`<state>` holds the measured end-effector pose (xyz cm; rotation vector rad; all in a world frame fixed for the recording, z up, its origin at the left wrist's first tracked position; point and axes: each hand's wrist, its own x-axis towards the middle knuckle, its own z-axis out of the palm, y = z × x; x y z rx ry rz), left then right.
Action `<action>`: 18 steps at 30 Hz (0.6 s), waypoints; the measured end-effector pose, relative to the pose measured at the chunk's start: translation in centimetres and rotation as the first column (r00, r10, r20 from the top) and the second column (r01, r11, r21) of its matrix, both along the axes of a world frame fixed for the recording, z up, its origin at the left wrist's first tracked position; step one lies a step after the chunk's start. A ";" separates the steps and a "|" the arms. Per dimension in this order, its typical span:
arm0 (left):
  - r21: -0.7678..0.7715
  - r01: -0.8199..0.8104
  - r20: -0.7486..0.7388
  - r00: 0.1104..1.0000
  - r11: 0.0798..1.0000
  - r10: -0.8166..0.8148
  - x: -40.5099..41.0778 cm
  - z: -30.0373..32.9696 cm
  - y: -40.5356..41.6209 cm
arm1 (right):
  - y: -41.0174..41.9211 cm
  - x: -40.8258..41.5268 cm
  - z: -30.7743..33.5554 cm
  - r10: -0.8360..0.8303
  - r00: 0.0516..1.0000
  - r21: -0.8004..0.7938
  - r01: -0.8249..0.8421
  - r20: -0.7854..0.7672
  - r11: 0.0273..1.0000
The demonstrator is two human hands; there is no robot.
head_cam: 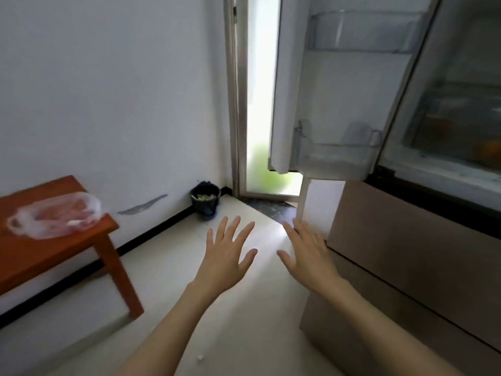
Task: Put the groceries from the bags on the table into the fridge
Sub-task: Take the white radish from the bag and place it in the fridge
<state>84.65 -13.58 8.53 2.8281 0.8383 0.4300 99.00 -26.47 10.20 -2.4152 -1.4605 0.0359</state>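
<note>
With the left hand (pixel 226 256) and right hand (pixel 307 253) spread wide and empty, the person should turn left to the clear plastic bag (pixel 55 214) on the reddish wooden surface (pixel 40 261), gripping it before returning to the open fridge (pixel 406 118).

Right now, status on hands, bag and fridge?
Left hand open, right hand open, both empty. Plastic bag on table. Fridge door open. Path unobstructed.
</note>
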 end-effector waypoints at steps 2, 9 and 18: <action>-0.013 -0.101 0.005 0.995 0.995 0.101 -5.3 -0.3 3.3 | 4.5 -4.4 -0.5 0.076 0.997 0.012 -0.076 -0.013 0.997; -0.070 -0.392 -0.003 0.920 0.917 0.393 -20.5 -0.4 11.8 | 17.5 -16.9 -0.5 0.332 0.942 0.083 -0.328 -0.043 0.941; -0.140 -0.603 -0.045 0.796 0.785 0.603 -30.7 -2.1 19.8 | 30.5 -25.3 -1.8 0.515 0.857 0.069 -0.512 -0.022 0.856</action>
